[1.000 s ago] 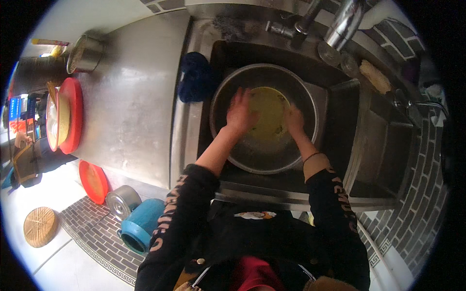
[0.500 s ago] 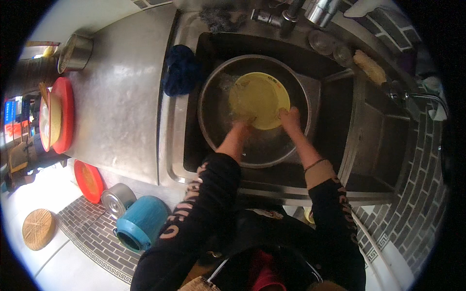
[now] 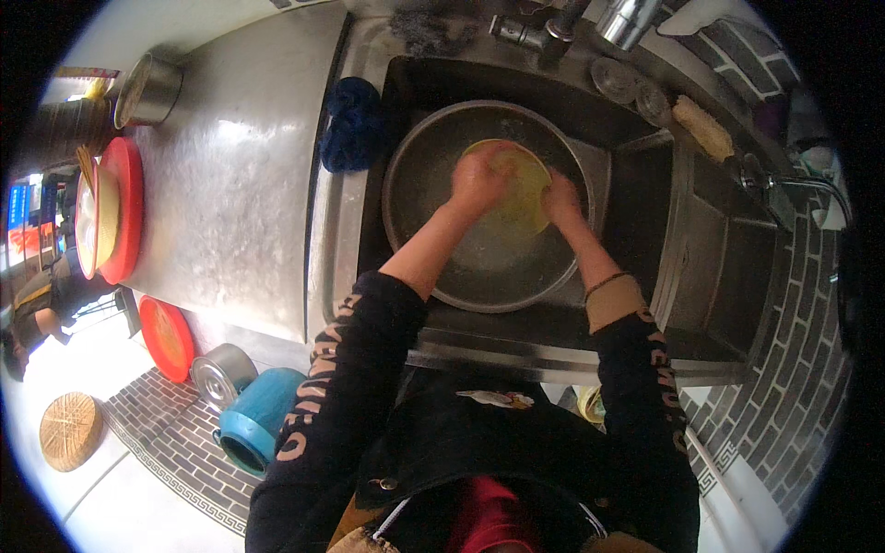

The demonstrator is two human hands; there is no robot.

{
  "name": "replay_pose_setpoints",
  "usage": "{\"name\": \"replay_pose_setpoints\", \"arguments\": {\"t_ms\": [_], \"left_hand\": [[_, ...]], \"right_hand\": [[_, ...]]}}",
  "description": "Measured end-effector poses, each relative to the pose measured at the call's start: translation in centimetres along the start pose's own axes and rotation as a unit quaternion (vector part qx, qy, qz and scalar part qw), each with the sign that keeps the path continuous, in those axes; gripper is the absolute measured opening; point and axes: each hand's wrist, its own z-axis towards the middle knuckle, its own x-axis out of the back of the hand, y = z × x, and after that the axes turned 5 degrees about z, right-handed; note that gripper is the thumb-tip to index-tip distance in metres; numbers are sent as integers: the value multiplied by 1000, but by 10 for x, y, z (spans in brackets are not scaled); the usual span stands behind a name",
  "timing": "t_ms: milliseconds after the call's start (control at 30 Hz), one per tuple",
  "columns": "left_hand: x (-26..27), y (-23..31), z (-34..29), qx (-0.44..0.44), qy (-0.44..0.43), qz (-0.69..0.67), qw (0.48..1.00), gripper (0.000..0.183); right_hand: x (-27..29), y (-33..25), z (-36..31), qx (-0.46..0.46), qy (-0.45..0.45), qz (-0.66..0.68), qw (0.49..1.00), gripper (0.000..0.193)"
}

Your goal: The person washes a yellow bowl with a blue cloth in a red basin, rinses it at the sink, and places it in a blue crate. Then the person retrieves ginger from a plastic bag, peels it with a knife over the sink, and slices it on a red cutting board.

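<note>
While the left hand point(image 3: 481, 179) covers part of the yellow plate point(image 3: 527, 195) inside the metal basin point(image 3: 417, 180), blur means I cannot tell how its fingers stand. The right hand point(image 3: 561, 200) holds the plate's right edge, its fingers partly hidden. Near left, a black sleeve point(image 3: 343, 392) overlaps the blue jug point(image 3: 262, 410).

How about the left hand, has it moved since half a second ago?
Yes: the left hand has moved forward, closer to the tap.
</note>
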Motion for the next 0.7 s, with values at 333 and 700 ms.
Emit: {"name": "replay_pose_setpoints", "arguments": {"t_ms": [333, 700], "left_hand": [[-27, -83, -73, -28, -203, 627, 751, 68], [-82, -57, -76, -135, -294, 98, 941, 44]], "right_hand": [[-133, 56, -16, -307, -114, 483, 812, 41], [-71, 29, -20, -201, -157, 675, 693, 67]]}}
